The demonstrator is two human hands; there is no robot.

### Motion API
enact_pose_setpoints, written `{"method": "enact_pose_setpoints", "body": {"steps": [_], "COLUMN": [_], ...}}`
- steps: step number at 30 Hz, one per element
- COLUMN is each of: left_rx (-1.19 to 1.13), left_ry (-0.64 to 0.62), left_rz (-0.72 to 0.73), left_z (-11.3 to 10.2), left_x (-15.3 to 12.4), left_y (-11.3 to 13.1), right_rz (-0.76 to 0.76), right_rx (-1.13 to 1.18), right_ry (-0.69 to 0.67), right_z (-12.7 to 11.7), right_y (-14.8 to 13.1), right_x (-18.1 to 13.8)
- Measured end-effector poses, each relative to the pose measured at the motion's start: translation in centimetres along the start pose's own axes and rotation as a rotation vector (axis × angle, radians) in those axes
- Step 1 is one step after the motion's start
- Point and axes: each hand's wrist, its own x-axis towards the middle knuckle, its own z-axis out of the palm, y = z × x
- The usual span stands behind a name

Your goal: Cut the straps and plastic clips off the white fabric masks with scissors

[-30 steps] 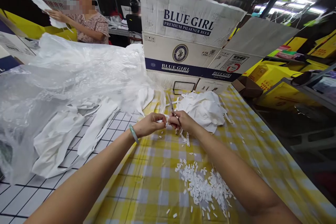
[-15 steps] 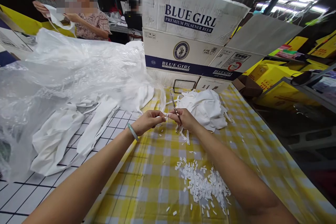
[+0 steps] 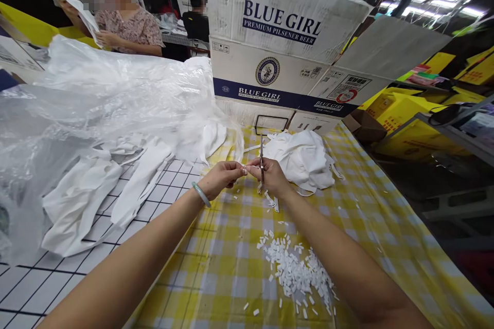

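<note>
Where the two hands meet, a little way out over the table, a small white strip [image 3: 244,168] is stretched between them. The left hand [image 3: 219,177] pinches one end with thumb and fingertips shut tight. The right hand [image 3: 270,175] pinches the other end and also grips thin scissors [image 3: 261,151], which stick straight up toward the far side. I cannot tell if the blades are open or closed.

The strip looks very light, soft and floppy, like thin cloth. It would bend or drift if it were held loosely, so I think a tight pinch at each end, close to the blades, is the best way to hold it flat.

A green bangle [image 3: 201,194] sits on the left wrist. Near the right arm lies a heap of tiny white bits [image 3: 297,272] on the yellow checked cloth [image 3: 231,267]. Just beyond the right hand is a white pile [image 3: 301,159] of soft pieces. To the left, a big clear bag [image 3: 96,97] spills more white pieces. A tall box [image 3: 278,61] stands at the far side. Far left, another person [image 3: 127,31] holds up something white.
</note>
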Motion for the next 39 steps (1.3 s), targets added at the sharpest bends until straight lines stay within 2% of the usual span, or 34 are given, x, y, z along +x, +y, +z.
{"method": "enact_pose_setpoints", "body": {"steps": [7, 13, 16, 22, 26, 28, 31, 33, 35, 37, 39], "left_rx": [-0.124, -0.195, -0.17, -0.079, 0.003, 0.08, 0.271, 0.412, 0.517, 0.575, 0.592], "left_ry": [-0.098, -0.027, -0.042, -0.133, -0.178, -0.189, -0.185, -0.101, 0.071, 0.263, 0.41], "left_rz": [-0.065, -0.033, -0.026, -0.039, -0.032, -0.03, -0.054, -0.056, -0.019, 0.038, 0.091], "left_z": [-0.3, 0.6, 0.5, -0.4, -0.8, -1.5, -3.7, -5.5, -6.7, -7.3, -7.5], "left_x": [-0.3, -0.2, -0.1, 0.1, -0.7, -1.5, -2.1, -1.6, -0.1, 2.1, 4.4], "left_y": [0.8, 1.0, 1.4, 1.3, 1.1, 1.5, 2.7, 3.4, 3.6, 3.5, 3.3], "right_rz": [0.053, 0.051, 0.036, -0.017, 0.025, 0.049, 0.054, 0.036, -0.002, -0.05, -0.065], "right_rx": [0.11, 0.16, 0.142, -0.02, -0.169, -0.272, -0.461, -0.589, -0.689, -0.822, -0.948], "right_ry": [0.027, 0.068, 0.075, 0.024, -0.017, 0.023, 0.206, 0.374, 0.507, 0.578, 0.54], "right_z": [0.1, 0.2, 0.2, -0.1, -0.2, -1.0, -4.0, -6.6, -8.2, -8.2, -6.7], "right_y": [0.3, -0.1, 0.2, 0.3, 0.3, 0.1, -1.3, -2.9, -4.6, -6.0, -6.8], "right_x": [-0.4, -0.4, -0.4, -0.3, -0.2, 0.1, 1.2, 2.3, 3.1, 3.3, 2.7]}}
